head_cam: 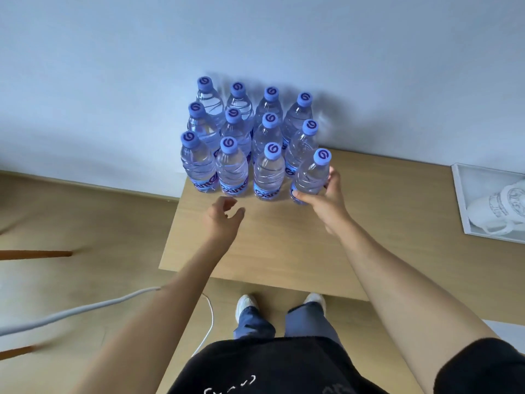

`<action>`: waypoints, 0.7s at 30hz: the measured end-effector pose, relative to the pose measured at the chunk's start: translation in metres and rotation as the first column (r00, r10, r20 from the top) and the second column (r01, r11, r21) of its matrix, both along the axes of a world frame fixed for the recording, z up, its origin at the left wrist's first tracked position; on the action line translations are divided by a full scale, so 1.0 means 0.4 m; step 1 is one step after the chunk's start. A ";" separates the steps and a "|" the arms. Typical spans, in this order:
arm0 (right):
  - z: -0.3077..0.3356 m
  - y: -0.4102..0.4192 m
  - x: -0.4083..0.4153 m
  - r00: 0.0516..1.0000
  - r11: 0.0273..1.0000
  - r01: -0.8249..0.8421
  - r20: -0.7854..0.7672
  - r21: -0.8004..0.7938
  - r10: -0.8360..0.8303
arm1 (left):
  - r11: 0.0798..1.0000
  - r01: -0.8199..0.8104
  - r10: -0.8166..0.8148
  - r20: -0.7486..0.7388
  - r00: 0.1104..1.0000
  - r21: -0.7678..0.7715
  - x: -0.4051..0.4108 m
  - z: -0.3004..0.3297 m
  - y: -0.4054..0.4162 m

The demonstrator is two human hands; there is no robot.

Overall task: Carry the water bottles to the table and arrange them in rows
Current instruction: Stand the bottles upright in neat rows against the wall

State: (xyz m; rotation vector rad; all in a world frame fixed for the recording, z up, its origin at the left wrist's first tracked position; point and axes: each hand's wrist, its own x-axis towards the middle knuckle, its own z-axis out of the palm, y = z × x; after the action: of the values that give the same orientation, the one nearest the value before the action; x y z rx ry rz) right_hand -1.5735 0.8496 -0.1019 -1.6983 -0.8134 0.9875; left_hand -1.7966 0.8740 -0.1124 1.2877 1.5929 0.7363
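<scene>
Clear plastic water bottles with blue screw caps [241, 137] stand upright in three rows of four at the far edge of the light wooden counter [284, 245], close against the pale wall [255, 38]. Eleven of them stand free, packed side by side with their caps up and their purple-lettered labels low on the bodies. The twelfth bottle [311, 176] sits at the right end of the nearest row, tilted slightly to the right. The right hand [324, 199] grips it low on the body, thumb curled across the front near the label and fingers wrapped round the far side. Whether its base rests fully on the counter cannot be told.

The left hand [224, 216] hovers just in front of the nearest row, fingers loosely curled and holding nothing, not touching any bottle.

At the right edge of the counter lies a white open box [466, 223] holding a white patterned mug [500, 206]. A pale grey cable [85, 308] trails across the wooden floor [85, 223] on the left, and two white shoes [247, 304] show beneath the counter's near edge.
</scene>
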 end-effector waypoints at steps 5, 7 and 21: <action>0.000 -0.005 -0.016 1.000 1.000 0.030 -0.002 -0.004 -0.030 | 0.998 -0.067 0.066 -0.064 0.996 -0.015 -0.120 0.006 0.024; -0.006 -0.005 -0.013 0.998 0.997 0.067 -0.008 -0.027 -0.067 | 0.994 -0.102 0.100 -0.069 0.993 -0.026 -0.145 0.001 0.043; -0.058 0.013 0.010 0.999 0.995 0.005 -0.045 -0.095 -0.009 | 0.981 -0.144 0.144 -0.004 0.990 -0.127 -0.189 -0.009 0.206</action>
State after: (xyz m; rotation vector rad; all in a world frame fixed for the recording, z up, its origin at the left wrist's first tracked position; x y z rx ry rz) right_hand -1.5696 0.8548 -0.1250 -1.7517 -0.7404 1.0714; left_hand -1.8722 0.9563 -0.1161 1.0861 1.7138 0.7137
